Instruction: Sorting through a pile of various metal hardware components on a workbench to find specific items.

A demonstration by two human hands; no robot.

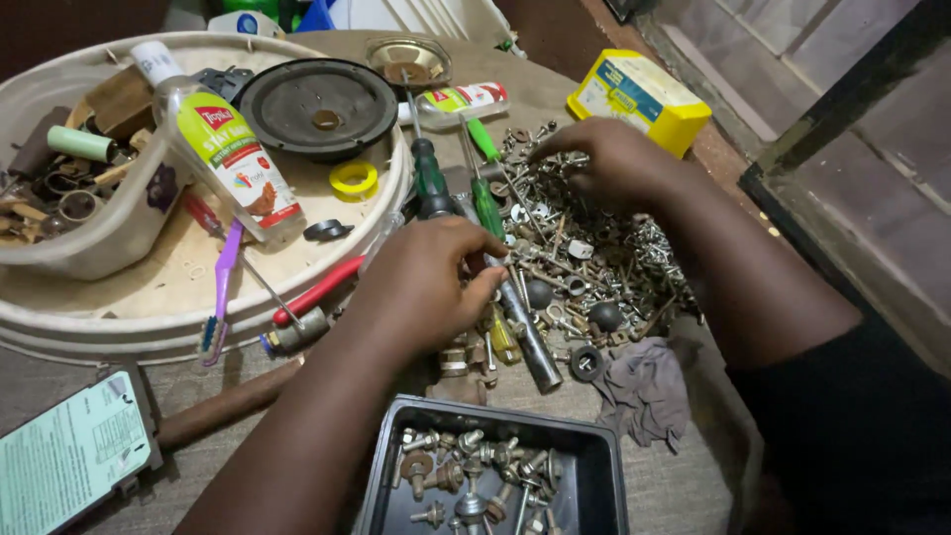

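My left hand [426, 287] hovers over the near edge of a heap of screws, nuts and washers [584, 258], thumb and fingers pinched together on what looks like a small metal part. My right hand [606, 159] reaches into the far side of the heap with its fingertips down among the pieces; whether it holds anything is hidden. Two green-handled screwdrivers [429, 168] [485, 203] lie just beyond my left hand. A black rectangular tray [594, 466] holding several bolts sits in front of me, below the left wrist. A steel cylinder [530, 342] lies beside the left hand.
A round beige tray [149, 317] at left carries a clear bottle [233, 159], a black speaker cone [319, 107], a yellow tape ring [354, 179], a purple toothbrush [220, 287] and a white bowl [99, 248] of scrap. A yellow box [639, 97] stands at the back; a grey rag [644, 391] lies to the right.
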